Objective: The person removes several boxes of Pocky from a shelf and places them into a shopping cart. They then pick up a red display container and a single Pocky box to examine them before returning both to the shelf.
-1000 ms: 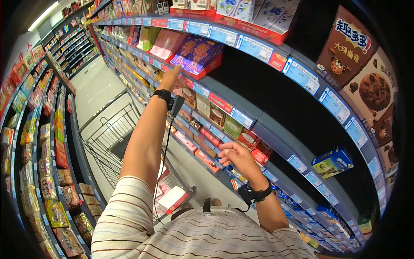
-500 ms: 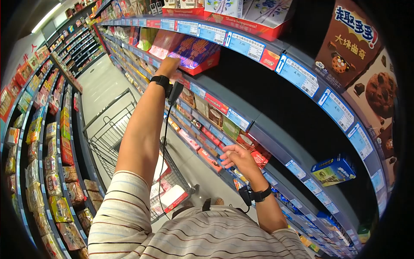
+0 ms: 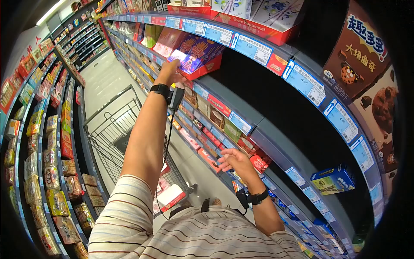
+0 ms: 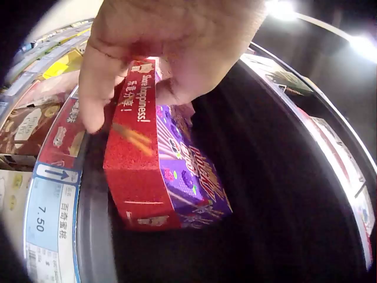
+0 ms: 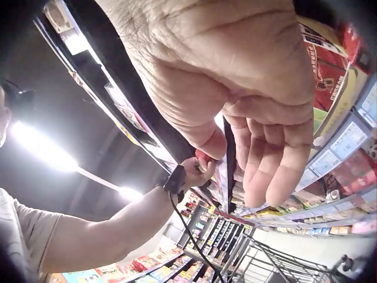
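Both wrist views cut the hands (image 4: 182, 44) (image 5: 235, 76) off on top, and distant goods (image 3: 82, 35) are indistinct.

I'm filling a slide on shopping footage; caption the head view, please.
Left hand at a red tray of purple boxes, right hand empty, cart below.

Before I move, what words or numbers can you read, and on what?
"趣多多!": brown cookie poster
"大块曲奇": same poster
"Share happiness!": red cardboard tray of purple boxes; another red tray above
"7.50", "百奇蜜桃": blue-and-white shelf tag
"4.90": similar tags
Other print: too small or blurred.
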